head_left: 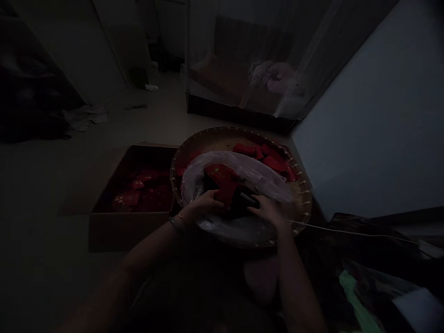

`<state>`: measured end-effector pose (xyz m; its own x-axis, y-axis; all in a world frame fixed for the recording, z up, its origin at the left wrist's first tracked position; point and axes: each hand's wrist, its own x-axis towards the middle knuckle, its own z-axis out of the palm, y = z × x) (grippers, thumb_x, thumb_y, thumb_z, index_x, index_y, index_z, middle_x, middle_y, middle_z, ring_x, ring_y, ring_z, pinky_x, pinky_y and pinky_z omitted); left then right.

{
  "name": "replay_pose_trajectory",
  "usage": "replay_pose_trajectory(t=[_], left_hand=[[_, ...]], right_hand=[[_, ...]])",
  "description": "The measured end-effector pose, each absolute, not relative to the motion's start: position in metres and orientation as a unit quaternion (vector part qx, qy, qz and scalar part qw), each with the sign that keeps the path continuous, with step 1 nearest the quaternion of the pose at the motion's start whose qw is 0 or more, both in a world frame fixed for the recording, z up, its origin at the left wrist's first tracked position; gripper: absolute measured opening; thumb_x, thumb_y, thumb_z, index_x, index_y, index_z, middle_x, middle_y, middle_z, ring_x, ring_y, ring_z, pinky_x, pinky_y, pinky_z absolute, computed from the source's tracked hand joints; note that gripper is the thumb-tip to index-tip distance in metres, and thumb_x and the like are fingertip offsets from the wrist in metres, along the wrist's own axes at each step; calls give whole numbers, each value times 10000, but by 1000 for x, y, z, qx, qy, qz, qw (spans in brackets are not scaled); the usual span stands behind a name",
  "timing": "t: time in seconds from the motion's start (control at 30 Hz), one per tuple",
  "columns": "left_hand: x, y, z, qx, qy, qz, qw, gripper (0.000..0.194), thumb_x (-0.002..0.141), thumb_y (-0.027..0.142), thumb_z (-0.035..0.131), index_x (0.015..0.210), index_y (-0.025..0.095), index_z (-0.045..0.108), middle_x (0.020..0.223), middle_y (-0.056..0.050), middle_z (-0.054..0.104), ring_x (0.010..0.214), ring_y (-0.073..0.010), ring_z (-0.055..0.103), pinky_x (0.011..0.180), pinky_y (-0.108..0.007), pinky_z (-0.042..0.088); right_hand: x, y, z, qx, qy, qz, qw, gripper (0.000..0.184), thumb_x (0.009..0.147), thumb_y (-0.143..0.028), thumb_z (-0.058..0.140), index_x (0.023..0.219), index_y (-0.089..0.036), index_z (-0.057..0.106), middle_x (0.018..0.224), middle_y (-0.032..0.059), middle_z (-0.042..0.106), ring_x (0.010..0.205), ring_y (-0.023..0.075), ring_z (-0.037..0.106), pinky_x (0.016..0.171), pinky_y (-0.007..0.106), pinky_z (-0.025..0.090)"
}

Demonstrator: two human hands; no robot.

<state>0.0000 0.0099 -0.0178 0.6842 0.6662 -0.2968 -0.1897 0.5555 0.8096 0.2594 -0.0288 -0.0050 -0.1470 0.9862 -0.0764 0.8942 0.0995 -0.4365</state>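
In the dim head view, my left hand [207,202] is closed on a red paper packet [227,193] by its left edge. My right hand [268,210] is closed at the right, with a thin pale strip [247,198] at its fingertips; the dark area around the strip hides what it belongs to. Both hands are over an opened clear plastic bag [243,162] lying in a round woven bamboo tray [306,203]. Inside the bag, another red packet [220,173] with a small light mark lies just beyond my left hand.
Several red packets [275,163] lie at the tray's far right. To the left stands an open cardboard box [130,229] with red packets [130,198] in it. A white cord [347,230] runs rightward. A netted bed [243,92] is behind, a wall [374,138] at right.
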Motion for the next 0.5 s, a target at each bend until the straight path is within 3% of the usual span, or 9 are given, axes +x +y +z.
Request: replay_pose_trajectory(t=[0.2, 0.5], left_hand=[[5, 6, -14, 413, 299, 247, 824, 515, 543, 109, 777, 1028, 105, 603, 897, -89, 685, 728, -175, 661, 679, -279, 512], [24, -10, -16, 415, 245, 197, 854, 548, 567, 108, 785, 1088, 123, 618, 953, -78, 681, 766, -152, 641, 707, -249, 492]], right_hand=[[266, -36, 31, -632, -678, 262, 269, 437, 780, -373, 606, 1184, -206, 597, 1166, 83, 652, 1069, 254, 602, 913, 402, 471], [247, -34, 45, -614, -678, 286, 286, 422, 749, -354, 652, 1146, -212, 630, 1142, 77, 664, 1038, 249, 616, 891, 391, 489]])
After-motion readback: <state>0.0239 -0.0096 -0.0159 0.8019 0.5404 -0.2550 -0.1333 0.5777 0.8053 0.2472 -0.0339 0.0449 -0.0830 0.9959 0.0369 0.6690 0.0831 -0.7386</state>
